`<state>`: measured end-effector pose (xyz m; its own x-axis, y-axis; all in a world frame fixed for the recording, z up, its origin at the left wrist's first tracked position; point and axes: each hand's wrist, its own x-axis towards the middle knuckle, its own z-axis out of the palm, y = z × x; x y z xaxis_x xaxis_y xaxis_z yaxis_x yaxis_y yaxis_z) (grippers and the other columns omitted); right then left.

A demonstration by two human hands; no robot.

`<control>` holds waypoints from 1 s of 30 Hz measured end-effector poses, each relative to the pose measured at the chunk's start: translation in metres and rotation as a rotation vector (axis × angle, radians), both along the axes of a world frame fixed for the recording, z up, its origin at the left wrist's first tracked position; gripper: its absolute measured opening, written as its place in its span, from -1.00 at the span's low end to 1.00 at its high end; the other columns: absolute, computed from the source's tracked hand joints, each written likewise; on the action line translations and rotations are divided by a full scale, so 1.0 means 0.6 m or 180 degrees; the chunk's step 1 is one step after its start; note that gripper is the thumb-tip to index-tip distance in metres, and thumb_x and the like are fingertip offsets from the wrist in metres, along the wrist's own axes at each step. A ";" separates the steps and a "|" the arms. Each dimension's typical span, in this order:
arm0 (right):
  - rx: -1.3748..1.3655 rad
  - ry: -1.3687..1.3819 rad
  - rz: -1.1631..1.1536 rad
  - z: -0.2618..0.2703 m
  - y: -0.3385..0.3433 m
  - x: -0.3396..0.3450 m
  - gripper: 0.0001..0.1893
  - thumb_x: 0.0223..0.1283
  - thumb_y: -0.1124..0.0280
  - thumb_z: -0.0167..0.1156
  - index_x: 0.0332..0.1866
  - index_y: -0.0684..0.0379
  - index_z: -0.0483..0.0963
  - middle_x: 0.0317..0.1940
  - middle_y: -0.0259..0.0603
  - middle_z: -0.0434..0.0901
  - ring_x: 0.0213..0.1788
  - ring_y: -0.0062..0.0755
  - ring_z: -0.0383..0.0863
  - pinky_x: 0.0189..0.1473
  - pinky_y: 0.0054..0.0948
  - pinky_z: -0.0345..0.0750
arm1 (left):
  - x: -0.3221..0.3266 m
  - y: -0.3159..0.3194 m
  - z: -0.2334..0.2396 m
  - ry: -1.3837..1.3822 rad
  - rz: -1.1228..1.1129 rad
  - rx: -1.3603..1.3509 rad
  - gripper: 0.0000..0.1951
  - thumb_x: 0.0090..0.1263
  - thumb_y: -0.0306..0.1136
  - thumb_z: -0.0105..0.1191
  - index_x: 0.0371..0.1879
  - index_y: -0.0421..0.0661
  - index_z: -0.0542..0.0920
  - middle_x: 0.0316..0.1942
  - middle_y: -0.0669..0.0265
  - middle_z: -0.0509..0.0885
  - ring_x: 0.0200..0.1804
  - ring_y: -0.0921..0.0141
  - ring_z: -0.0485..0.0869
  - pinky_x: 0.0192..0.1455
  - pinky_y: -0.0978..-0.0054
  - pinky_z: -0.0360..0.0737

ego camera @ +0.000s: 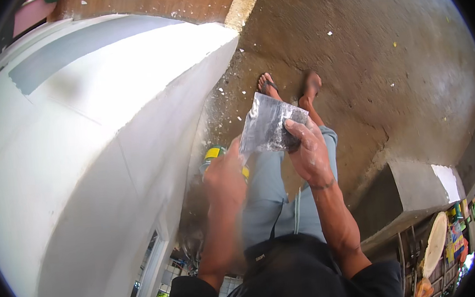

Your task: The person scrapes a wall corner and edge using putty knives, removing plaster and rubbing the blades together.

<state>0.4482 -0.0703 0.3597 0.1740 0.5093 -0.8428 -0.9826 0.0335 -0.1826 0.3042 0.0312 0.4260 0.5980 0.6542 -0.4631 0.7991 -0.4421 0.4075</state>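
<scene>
A flat, thin grey plate [260, 123], perhaps metal, is smeared with white paste and has a dark worn patch near one side. My right hand [311, 153] grips it at that side, thumb on top and the other fingers hidden beneath. At its opposite edge is my left hand [225, 176], blurred and with curled fingers; whether it holds a tool cannot be told. White residue marks the skin of the right hand. Both hands are in front of my legs, above the floor.
To the left rises a white and grey wall [108, 154]. Containers with green and yellow labels [214, 152] stand low beside it, partly behind my left hand. White flakes dot the brown concrete floor [361, 76]. A grey concrete block [416, 184] is at the right.
</scene>
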 end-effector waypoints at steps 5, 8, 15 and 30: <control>0.0048 -0.0177 -0.0256 -0.097 0.032 0.006 -0.55 0.33 0.50 0.07 0.29 0.44 0.31 0.11 -0.14 0.55 0.14 -0.35 0.55 0.26 -0.35 0.42 | -0.070 0.021 -0.083 -0.0272 -0.0082 0.0307 -0.62 0.28 -0.66 0.01 0.11 -0.26 0.55 -0.28 -0.06 0.69 -0.26 0.03 0.68 -0.15 0.26 0.61; 0.0443 -0.0357 -0.0279 -0.212 0.018 0.033 -0.65 0.26 0.50 0.13 0.14 0.34 0.40 0.02 -0.17 0.59 0.09 -0.35 0.59 0.22 -0.31 0.47 | -0.117 0.006 -0.160 -0.0117 0.0573 0.0280 -0.69 0.39 -0.56 -0.04 0.09 -0.28 0.55 -0.30 0.00 0.70 -0.25 0.09 0.69 -0.15 0.28 0.62; 0.0924 -0.0541 -0.0329 -0.486 0.016 0.080 -0.64 0.27 0.50 0.17 0.15 0.35 0.42 0.04 -0.12 0.60 0.11 -0.32 0.59 0.26 -0.28 0.44 | 0.045 0.020 -0.375 -0.2300 -0.0166 -0.0075 -0.68 0.46 -0.37 -0.02 0.08 -0.33 0.51 -0.22 0.02 0.72 -0.33 0.14 0.69 -0.17 0.26 0.64; 0.1568 -0.0663 -0.0174 -0.738 0.079 0.082 -0.61 0.32 0.50 0.12 0.23 0.32 0.37 0.08 -0.14 0.58 0.12 -0.31 0.58 0.29 -0.25 0.42 | 0.184 0.017 -0.541 -0.2320 -0.1785 0.0323 -0.60 0.19 -0.44 0.13 0.07 -0.15 0.60 -0.18 0.32 0.73 -0.42 0.45 0.61 -0.31 0.54 0.53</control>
<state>0.4971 -0.0229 -0.0833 0.3493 0.8213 -0.4511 -0.9217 0.2145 -0.3232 0.4146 0.0412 0.1016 0.9605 0.1978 0.1959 0.0186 -0.7478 0.6637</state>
